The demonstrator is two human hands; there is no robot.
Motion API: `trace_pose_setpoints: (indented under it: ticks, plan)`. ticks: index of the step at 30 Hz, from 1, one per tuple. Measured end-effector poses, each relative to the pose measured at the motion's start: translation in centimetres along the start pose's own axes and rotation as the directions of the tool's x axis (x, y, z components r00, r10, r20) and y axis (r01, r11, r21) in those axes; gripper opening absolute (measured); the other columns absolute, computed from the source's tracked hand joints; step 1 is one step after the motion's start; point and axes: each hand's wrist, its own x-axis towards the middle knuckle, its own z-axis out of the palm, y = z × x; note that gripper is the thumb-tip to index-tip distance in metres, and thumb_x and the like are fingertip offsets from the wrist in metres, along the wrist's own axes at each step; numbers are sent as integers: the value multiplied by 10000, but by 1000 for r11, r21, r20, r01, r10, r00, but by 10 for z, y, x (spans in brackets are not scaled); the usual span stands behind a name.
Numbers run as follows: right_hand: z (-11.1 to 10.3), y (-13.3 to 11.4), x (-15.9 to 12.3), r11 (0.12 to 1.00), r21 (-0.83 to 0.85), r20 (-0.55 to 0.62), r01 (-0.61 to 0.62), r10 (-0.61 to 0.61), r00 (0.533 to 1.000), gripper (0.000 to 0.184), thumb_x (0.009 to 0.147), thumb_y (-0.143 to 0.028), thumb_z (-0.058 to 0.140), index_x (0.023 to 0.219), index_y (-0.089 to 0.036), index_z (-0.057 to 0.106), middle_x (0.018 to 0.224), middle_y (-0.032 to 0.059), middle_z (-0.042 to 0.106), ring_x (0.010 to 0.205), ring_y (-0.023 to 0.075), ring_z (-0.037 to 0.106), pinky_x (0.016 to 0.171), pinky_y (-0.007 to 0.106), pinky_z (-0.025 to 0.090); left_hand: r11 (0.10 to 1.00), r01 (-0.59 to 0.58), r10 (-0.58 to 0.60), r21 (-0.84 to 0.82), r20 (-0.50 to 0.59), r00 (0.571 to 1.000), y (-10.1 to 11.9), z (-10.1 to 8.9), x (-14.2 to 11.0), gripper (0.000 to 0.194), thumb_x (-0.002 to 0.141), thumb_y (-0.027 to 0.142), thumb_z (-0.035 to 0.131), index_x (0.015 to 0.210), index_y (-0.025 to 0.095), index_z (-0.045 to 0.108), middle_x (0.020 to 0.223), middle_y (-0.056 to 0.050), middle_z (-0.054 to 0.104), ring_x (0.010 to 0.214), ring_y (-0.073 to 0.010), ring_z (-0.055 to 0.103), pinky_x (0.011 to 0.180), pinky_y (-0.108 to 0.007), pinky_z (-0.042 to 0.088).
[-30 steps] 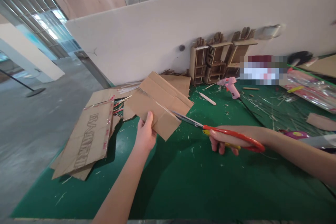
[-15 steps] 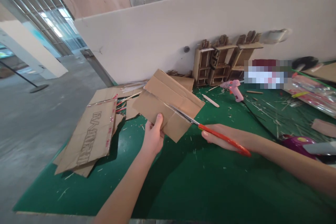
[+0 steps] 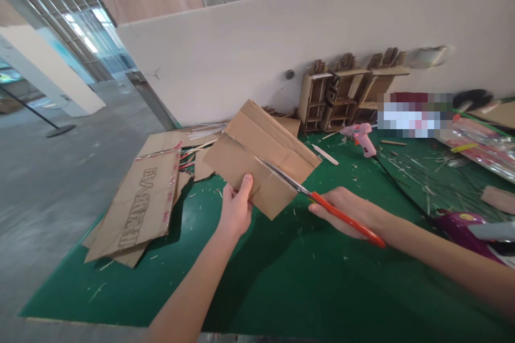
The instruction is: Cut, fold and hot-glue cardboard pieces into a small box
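My left hand (image 3: 238, 204) pinches the lower edge of a brown cardboard piece (image 3: 241, 155), thumb on top and fingers underneath. The cardboard is tilted above the table and has creases running across it. In my right hand (image 3: 346, 209) is a pair of scissors (image 3: 336, 212) with red handles, its metal blades lying along a slit in the cardboard from the right edge inward. The scissors' blades look nearly closed. Most fingers of my right hand are hidden behind the handle.
Stacked flat cardboard (image 3: 140, 201) lies left on the green table (image 3: 257, 300). A pink glue gun (image 3: 364, 140) with a black cord, a white stick (image 3: 325, 154) and small cardboard shelf-like models (image 3: 316, 99) stand behind. Thin sticks and a purple object (image 3: 462, 228) are at the right.
The scissors have moved further into the cardboard along the slit, and their handles have come closer together. Both hands and the cardboard sit slightly further right in view.
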Motion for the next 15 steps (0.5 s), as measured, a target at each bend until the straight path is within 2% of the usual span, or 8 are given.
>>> trace_pose_setpoints:
  ticks: [7, 15]
  plan:
    - [4, 4, 1, 998, -43, -22, -34, 33, 999, 585, 885, -709, 264, 603, -217, 408, 605, 43, 551, 526, 164, 517, 528, 301, 377, 1000, -17, 17, -13, 24, 1000, -1, 1, -3, 441, 606, 343, 857, 934, 177, 613, 988, -62, 729, 920, -211, 696, 910, -404, 524]
    - [11, 7, 1, 993, -114, -60, -41, 34, 998, 587, 896, -693, 264, 600, -215, 432, 606, 53, 575, 521, 170, 523, 516, 306, 373, 1000, -21, 21, -8, 17, 1000, -4, 0, -2, 452, 601, 336, 861, 944, 171, 617, 978, -66, 732, 924, -220, 700, 899, -411, 532]
